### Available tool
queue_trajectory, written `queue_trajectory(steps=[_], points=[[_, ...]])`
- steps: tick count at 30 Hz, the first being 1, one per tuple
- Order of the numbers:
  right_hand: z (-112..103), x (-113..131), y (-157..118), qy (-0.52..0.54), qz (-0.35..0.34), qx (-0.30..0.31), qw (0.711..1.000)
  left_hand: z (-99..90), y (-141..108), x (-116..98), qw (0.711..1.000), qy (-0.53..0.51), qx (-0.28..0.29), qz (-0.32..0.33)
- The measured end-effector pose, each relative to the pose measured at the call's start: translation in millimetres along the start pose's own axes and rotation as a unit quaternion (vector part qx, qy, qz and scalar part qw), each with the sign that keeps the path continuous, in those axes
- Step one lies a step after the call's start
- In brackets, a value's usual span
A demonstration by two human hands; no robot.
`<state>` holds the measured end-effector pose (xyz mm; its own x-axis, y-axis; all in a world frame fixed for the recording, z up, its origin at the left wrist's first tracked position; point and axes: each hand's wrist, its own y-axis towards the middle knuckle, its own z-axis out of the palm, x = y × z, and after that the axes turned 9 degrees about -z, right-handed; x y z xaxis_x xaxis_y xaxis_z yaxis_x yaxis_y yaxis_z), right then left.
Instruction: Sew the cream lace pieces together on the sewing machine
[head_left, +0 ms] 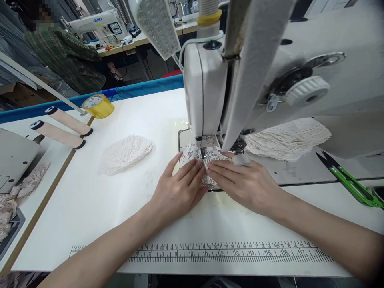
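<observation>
A piece of white lace (189, 153) lies under the needle area of the sewing machine (207, 92). My left hand (180, 184) rests flat on the lace's left side, fingers stretched toward the presser foot. From the right, my right hand (249, 182) lies over the lace with its fingers extended, the fingertips close to those of the left. Part of the lace is covered by both hands. Left of them lies a white lace piece (127, 154) on the table, and a stack of white lace pieces (288, 138) sits behind my right hand.
Green-handled scissors (351, 182) lie at the right. Two thread cones (60, 134) and a yellow tape roll (98, 106) stand at the left. A printed ruler (222, 253) runs along the front edge. Beyond, a person (64, 60) is beside another sewing machine (99, 26).
</observation>
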<state>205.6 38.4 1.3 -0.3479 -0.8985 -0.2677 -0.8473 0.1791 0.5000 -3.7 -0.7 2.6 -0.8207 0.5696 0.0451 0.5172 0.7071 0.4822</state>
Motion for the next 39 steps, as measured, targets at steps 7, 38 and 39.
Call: queue_trajectory(steps=[7, 38, 39], points=[[1, 1, 0, -0.008, 0.005, 0.004, 1.000, -3.0, -4, -4, 1.000, -0.002, 0.012, -0.002], [10, -1, 0, -0.039, 0.067, 0.067, 0.995, 9.6, 6, 9, 0.997, -0.010, 0.027, -0.069], [10, -2, 0, -0.045, 0.065, 0.068, 0.995, 10.1, 7, 9, 0.997, -0.012, 0.030, -0.072]])
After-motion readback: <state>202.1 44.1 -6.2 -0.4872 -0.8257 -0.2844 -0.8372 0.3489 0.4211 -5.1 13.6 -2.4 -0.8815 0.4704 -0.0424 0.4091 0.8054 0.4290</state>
